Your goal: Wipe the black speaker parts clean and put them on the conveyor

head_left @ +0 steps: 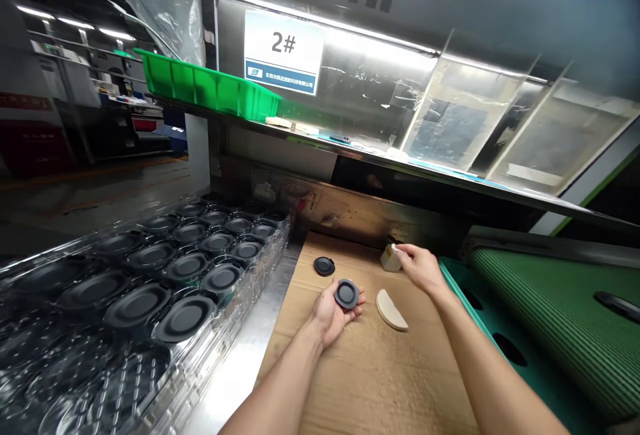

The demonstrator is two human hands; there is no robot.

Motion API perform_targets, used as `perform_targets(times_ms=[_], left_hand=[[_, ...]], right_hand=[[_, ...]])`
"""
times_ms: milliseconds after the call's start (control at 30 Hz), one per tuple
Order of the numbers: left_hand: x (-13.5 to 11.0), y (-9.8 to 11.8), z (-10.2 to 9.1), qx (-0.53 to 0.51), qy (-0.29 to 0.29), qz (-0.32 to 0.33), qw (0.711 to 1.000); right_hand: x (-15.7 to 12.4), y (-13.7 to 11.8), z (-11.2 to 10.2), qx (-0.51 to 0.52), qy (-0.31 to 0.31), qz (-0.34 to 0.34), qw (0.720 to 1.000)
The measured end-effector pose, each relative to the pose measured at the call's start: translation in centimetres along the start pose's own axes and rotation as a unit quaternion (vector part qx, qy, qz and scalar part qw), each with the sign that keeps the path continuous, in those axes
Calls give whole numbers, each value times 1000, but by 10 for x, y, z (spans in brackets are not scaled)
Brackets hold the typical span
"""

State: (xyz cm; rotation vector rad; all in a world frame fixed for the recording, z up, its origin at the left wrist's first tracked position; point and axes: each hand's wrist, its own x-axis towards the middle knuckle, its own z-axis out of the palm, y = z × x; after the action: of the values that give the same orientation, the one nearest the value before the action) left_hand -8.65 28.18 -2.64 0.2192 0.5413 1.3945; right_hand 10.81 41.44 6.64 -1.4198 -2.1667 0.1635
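I judge the disc [346, 294] held in my left fingers [359, 308] light, stiff, best rim-gripped; right fingers [403, 249] touch a block [389, 260], grip unclear

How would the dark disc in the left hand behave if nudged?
The disc is probably stiff: it looks flat and evenly round in the left hand. It looks thin, so likely light. Its round outline means it might roll on edge.

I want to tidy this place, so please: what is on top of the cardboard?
On the cardboard lie a black lid and a cream half-round pad; a small box stands at the right hand. Whatever the left hand and both arms cover cannot be seen.
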Motion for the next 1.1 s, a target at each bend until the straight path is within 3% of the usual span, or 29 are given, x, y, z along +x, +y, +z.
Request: perform_targets(times_ms=[133, 267, 433, 567, 833, 1000, 1100], left_hand=[[-2, -4, 4, 16, -26, -5, 1000], [-5, -12, 9, 42, -65, -3, 997], [-6, -20, 11, 93, -77, 12, 993], [-6, -21, 11, 100, -51, 31, 993], [-6, -21, 12, 118, -68, 38, 990], [-6, -19, 13, 99, -44, 50, 993], [-6, -18, 13, 103, -50, 32, 993]], right_hand=[[-74, -43, 31, 175, 33, -52, 983], [-114, -68, 52, 184, 50, -89, 978], [-117, -67, 58, 82, 38, -152, 984], [-117, -65, 57, 11, 47, -133, 990], [-121, -71, 57, 0, 52, -123, 991], [-126, -71, 59, 17, 10, -172, 985], [-126, -72, 58, 4, 27, -139, 990]])
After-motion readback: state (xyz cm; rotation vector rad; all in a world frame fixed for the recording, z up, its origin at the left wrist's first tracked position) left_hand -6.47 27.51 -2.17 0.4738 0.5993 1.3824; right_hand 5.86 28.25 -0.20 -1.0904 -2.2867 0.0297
